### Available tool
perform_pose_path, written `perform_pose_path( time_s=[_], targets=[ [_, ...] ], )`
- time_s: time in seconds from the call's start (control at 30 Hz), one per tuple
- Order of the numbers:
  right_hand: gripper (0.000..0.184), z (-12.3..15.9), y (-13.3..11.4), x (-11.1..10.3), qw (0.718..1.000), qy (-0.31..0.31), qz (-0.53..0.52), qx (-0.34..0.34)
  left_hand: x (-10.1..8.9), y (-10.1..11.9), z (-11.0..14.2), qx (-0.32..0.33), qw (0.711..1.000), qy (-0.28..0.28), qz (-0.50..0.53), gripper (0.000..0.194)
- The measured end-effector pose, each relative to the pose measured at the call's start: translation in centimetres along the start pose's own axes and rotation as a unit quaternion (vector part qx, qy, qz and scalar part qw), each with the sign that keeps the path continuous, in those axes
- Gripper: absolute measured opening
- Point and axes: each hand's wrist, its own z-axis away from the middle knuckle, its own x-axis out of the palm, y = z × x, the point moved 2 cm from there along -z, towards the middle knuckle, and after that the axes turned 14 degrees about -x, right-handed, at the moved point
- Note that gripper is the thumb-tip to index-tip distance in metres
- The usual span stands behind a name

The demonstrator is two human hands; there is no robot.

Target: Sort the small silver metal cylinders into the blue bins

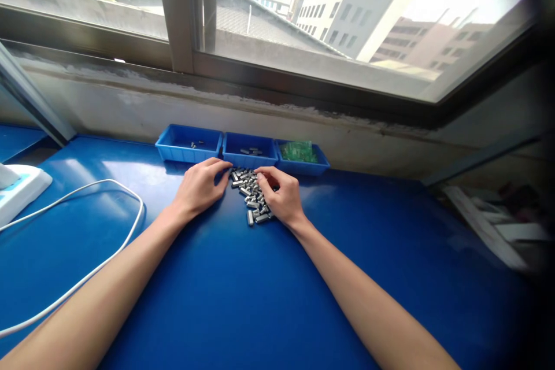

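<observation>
A loose pile of small silver metal pieces [254,204], some shaped like hex standoffs, lies on the blue table between my two hands. My left hand [200,187] rests at the pile's left edge, thumb and index finger apart, with nothing visible between them. Over the pile's right side, my right hand [281,192] has thumb and index fingertips brought close together among the pieces. Whatever they pinch is too small to make out. Part of the pile is hidden behind the right hand.
Behind the pile stand a left blue bin [189,154] and a middle blue bin [250,158], each with a few metal pieces. The right blue bin [306,169] holds green packets [299,151]. A white cable [139,214] loops left near a white device [26,192]. A window wall closes the back.
</observation>
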Motion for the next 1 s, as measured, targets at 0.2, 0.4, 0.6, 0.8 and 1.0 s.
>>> perform_pose_path(
  time_s=[0.2,0.4,0.6,0.8,1.0],
  targets=[
    [0.021,0.0,0.0,0.0,1.0,0.001,0.0,0.0,-0.1,0.1,0.3,0.035,0.992,-0.039,-0.116,0.026],
    [0.022,0.1,-0.1,0.0,1.0,-0.003,0.002,0.009,-0.3,0.1,0.2,0.019,0.991,-0.047,-0.125,0.017],
    [0.023,0.0,0.1,0.1,1.0,-0.009,0.002,0.006,-0.3,-0.3,0.2,0.023,0.994,-0.024,-0.101,0.023],
    [0.023,0.0,0.1,0.0,1.0,-0.008,0.004,0.004,-0.7,0.1,0.3,0.016,1.0,0.025,0.0,0.021],
    [0.022,0.0,-0.2,0.1,1.0,-0.005,0.002,0.001,-0.8,1.1,0.5,-0.084,0.972,0.026,0.217,0.018]
  ],
)
